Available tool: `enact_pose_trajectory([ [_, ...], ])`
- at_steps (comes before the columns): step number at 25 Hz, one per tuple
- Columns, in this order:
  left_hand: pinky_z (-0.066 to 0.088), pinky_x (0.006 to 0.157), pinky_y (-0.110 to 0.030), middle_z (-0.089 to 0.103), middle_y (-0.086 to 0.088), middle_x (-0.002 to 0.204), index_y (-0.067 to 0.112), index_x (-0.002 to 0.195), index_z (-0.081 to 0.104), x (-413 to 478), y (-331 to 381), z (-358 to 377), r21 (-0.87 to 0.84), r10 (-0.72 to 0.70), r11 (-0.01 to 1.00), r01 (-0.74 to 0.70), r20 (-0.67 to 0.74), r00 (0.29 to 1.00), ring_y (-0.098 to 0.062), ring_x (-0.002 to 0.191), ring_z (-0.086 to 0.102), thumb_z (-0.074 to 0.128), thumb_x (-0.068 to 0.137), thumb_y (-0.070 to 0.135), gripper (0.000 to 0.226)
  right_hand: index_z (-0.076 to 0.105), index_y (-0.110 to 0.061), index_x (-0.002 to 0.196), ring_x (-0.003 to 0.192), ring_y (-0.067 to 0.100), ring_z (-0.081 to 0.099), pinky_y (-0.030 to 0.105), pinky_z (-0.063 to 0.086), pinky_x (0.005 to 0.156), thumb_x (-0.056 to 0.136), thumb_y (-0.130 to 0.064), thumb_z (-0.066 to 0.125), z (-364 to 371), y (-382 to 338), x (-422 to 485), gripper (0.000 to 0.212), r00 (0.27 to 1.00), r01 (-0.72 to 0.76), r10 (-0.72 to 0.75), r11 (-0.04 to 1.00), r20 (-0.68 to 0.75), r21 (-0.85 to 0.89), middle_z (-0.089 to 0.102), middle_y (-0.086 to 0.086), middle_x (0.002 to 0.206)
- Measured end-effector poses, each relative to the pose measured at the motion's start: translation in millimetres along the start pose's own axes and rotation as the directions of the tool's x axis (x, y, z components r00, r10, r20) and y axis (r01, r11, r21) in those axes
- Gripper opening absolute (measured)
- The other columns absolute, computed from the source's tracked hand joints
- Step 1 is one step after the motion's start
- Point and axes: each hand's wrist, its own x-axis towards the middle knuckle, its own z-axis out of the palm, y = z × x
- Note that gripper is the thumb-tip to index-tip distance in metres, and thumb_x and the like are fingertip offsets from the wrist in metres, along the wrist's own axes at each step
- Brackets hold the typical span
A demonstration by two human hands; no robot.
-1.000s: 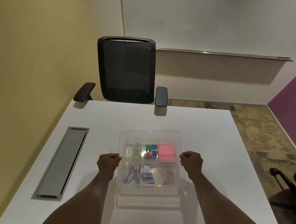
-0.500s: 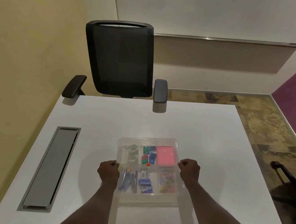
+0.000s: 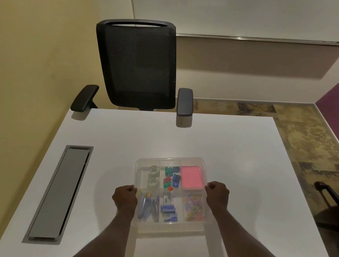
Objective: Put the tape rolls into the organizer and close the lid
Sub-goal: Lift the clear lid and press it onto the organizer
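Observation:
A clear plastic organizer (image 3: 170, 158) with several compartments sits on the white table (image 3: 215, 141) in front of me. Two clear tape rolls (image 3: 153, 176) lie in its far-left compartment. Other compartments hold coloured clips, a pink pad (image 3: 191, 177), pens and paper clips. My left hand (image 3: 125, 197) is closed on the organizer's left edge and my right hand (image 3: 217, 195) on its right edge. A clear lid seems to lie over the box, but I cannot tell for sure.
A black mesh office chair (image 3: 137, 63) stands at the table's far edge. A grey cable hatch (image 3: 58, 194) is set into the table on the left. Part of another dark chair (image 3: 333, 200) shows at the right, beyond the table's edge.
The view has shifted a little. Both hands stay closed on the organizer's two sides, and it sits slightly nearer to me.

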Motion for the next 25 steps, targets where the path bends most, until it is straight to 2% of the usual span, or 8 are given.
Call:
enact_pose_trajectory([
  [5,0.05,0.105,-0.042,0.074,-0.026,0.118,-0.006,0.117,0.075,0,-2,2,0.022,0.018,1.0,-0.018,-0.008,1.0,-0.04,0.117,0.068,0.073,0.09,0.003,0.028,0.074,0.002,0.103,0.099,0.035,0.07,0.037,0.055,0.083,0.093,-0.006,0.067,3,-4,0,0.014,1.0,-0.002,0.002,1.0,-0.005,-0.028,0.073,0.019,0.102],
  [8,0.041,0.117,-0.046,0.057,-0.023,0.144,-0.001,0.138,0.061,-5,10,13,0.16,0.227,0.963,-0.216,-0.053,0.972,-0.038,0.138,0.05,0.073,0.091,0.012,0.05,0.063,-0.005,0.126,0.115,0.03,0.062,0.036,0.052,0.093,0.092,-0.016,0.069,10,-21,-7,0.036,0.986,0.145,-0.157,0.974,-0.054,-0.177,0.064,0.015,0.124],
  [10,0.035,0.125,-0.045,0.042,-0.014,0.161,0.009,0.151,0.049,-6,29,26,0.222,0.351,0.908,-0.356,0.065,0.934,-0.031,0.151,0.037,0.071,0.095,0.023,0.062,0.056,-0.008,0.135,0.123,0.027,0.058,0.033,0.05,0.1,0.093,-0.02,0.068,17,-37,-5,0.045,0.954,0.286,-0.299,0.925,-0.011,-0.251,0.059,0.012,0.135],
  [12,0.023,0.131,-0.043,0.025,-0.007,0.171,0.018,0.16,0.035,-4,48,43,0.271,0.417,0.835,-0.479,0.255,0.872,-0.027,0.159,0.022,0.068,0.097,0.035,0.073,0.042,-0.01,0.15,0.142,0.025,0.046,0.035,0.041,0.117,0.098,-0.027,0.064,23,-49,2,0.059,0.928,0.371,-0.358,0.868,0.103,-0.33,0.045,0.01,0.155],
  [15,0.002,0.13,-0.052,-0.005,-0.003,0.175,0.027,0.166,0.012,4,69,69,0.436,0.404,0.67,-0.601,0.465,0.788,-0.025,0.163,-0.005,0.057,0.099,0.055,0.085,0.018,-0.012,0.162,0.158,0.024,0.016,0.038,0.02,0.129,0.102,-0.036,0.055,26,-58,22,0.074,0.893,0.45,-0.386,0.751,0.23,-0.483,0.015,0.008,0.171],
  [17,-0.006,0.127,-0.06,-0.018,-0.003,0.173,0.029,0.166,0.002,12,75,80,0.525,0.367,0.576,-0.626,0.518,0.772,-0.027,0.161,-0.017,0.052,0.097,0.064,0.093,0.011,-0.012,0.163,0.16,0.024,0.007,0.041,0.013,0.131,0.104,-0.039,0.05,26,-63,36,0.076,0.886,0.464,-0.36,0.705,0.293,-0.537,0.005,0.008,0.172],
  [21,-0.003,0.125,-0.068,-0.019,-0.002,0.173,0.029,0.166,-0.004,24,75,87,0.539,0.309,0.595,-0.596,0.531,0.789,-0.029,0.16,-0.02,0.054,0.092,0.07,0.102,0.011,-0.013,0.163,0.16,0.024,0.007,0.043,0.013,0.13,0.105,-0.038,0.047,26,-60,49,0.072,0.888,0.452,-0.293,0.705,0.355,-0.547,0.006,0.007,0.172],
  [25,-0.001,0.126,-0.068,-0.015,0.0,0.174,0.03,0.166,-0.004,27,70,93,0.525,0.312,0.598,-0.606,0.544,0.779,-0.028,0.161,-0.018,0.055,0.092,0.07,0.103,0.006,-0.012,0.163,0.16,0.023,0.006,0.043,0.007,0.131,0.107,-0.04,0.037,37,-45,43,0.07,0.903,0.428,-0.313,0.718,0.296,-0.548,0.005,0.008,0.172],
])
